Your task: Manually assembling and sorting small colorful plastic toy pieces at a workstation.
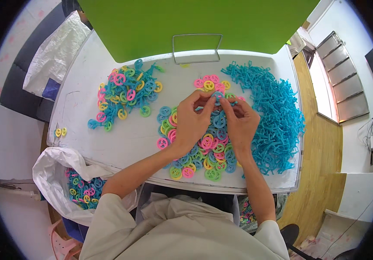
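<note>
Above a heap of small plastic wheels (pixel 207 142) in blue, pink, yellow and green, my two hands meet fingertip to fingertip. My left hand (pixel 191 123) is closed, pinching a small blue wheel (pixel 217 97) between thumb and finger. From the other side, my right hand (pixel 242 126) is closed with its thumb and finger at that wheel; a bit of a thin blue plastic piece (pixel 235 103) pokes out by its fingers. How the two parts touch is hidden. To the right lies a big pile of thin blue plastic pieces (pixel 277 125).
On the white table (pixel 130 149), a pile of wheels joined with blue pieces (pixel 128 91) lies at left. Two loose yellow wheels (pixel 60 132) lie near the left edge. A green panel (pixel 204 26) with a wire frame (pixel 196 35) stands behind. A white sack (pixel 50 173) holds similar parts.
</note>
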The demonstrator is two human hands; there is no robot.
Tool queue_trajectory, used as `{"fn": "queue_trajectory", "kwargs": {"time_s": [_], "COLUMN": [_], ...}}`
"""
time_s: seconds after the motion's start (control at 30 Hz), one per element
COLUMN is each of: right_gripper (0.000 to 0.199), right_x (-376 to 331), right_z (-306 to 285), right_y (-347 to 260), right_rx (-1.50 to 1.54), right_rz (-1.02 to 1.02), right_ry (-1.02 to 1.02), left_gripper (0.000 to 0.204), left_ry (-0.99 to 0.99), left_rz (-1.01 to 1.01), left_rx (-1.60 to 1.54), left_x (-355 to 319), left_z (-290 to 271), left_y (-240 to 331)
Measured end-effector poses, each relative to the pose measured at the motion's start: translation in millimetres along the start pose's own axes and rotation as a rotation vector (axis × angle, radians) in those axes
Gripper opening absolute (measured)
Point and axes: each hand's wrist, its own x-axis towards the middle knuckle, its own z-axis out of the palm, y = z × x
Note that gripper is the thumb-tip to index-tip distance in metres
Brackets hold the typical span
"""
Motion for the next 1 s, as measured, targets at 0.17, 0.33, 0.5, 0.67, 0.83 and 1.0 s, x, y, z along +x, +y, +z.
{"fn": "queue_trajectory", "kwargs": {"time_s": [0.17, 0.33, 0.5, 0.67, 0.83, 1.0], "right_gripper": [0.012, 0.013, 0.016, 0.023, 0.028, 0.033], "right_x": [-2.8, -2.7, 12.0, 19.8, 49.2, 45.0], "right_z": [2.4, 5.2, -9.1, -21.8, -71.4, -84.8], "right_y": [4.0, 6.1, 20.4, 0.7, 12.2, 35.9], "right_rx": [-0.092, -0.073, -0.013, 0.136, -0.458, -1.134], "right_rz": [-0.13, -0.198, -0.042, -0.112, -0.365, -0.302], "right_ry": [0.058, 0.089, -0.158, -0.34, 0.042, -0.014], "left_gripper": [0.021, 0.014, 0.012, 0.013, 0.017, 0.019], "left_ry": [0.004, 0.011, -0.029, 0.035, 0.434, 0.731], "left_rz": [0.005, 0.054, 0.014, 0.119, 0.287, 0.444], "left_rx": [0.026, 0.041, -0.025, -0.037, 0.257, 1.029], "left_x": [0.6, 2.7, 8.0, 19.9, 45.1, 65.2], "left_z": [0.8, -0.4, -2.2, -15.5, -71.0, -120.7], "left_y": [0.6, -2.2, -8.1, -2.1, 39.6, 43.2]}}
